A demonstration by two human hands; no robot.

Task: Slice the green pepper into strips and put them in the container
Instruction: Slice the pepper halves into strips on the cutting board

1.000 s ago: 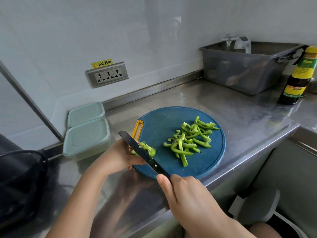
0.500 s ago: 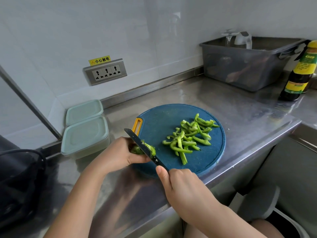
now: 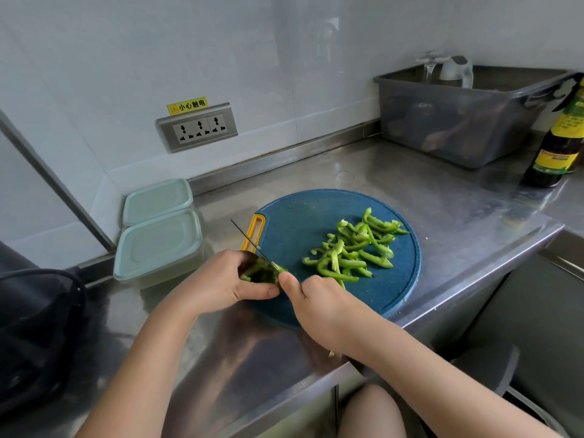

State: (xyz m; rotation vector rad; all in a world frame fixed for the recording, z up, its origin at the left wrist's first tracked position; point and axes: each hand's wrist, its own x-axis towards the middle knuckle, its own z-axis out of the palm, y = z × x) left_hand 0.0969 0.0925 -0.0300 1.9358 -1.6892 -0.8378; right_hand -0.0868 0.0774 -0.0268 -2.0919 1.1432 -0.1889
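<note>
1. Bare counter point(image 3: 448, 200) lies free between my board point(image 3: 303, 216) and the bin point(image 3: 458, 128).
2. Two tubs point(image 3: 158, 248) stand just left of the board.
3. A bottle point(image 3: 554, 150) blocks the far right.
4. Strips point(image 3: 354, 251) crowd the board's right half.

Bench point(image 3: 395, 172): stainless steel, brushed, semi-gloss, throws blurred reflections. Board point(image 3: 300, 222): blue plastic, matt, fine scuffs; yellow plastic insert point(image 3: 254, 230) at the rim, smooth. Knife point(image 3: 249, 240): dark blade, matt. Pepper point(image 3: 257, 273) and strips point(image 3: 354, 251): waxy, glossy skin. Boxes point(image 3: 158, 245): pale green plastic, translucent, frosted lids. Tub point(image 3: 458, 121): grey plastic, semi-clear, smooth. Bottle point(image 3: 556, 147): dark and glossy, glass or plastic I can't tell, yellow paper-like label. Wall point(image 3: 221, 52): white, smooth, glossy. Socket plate point(image 3: 197, 128): grey, brushed-metal look, satin.
</note>
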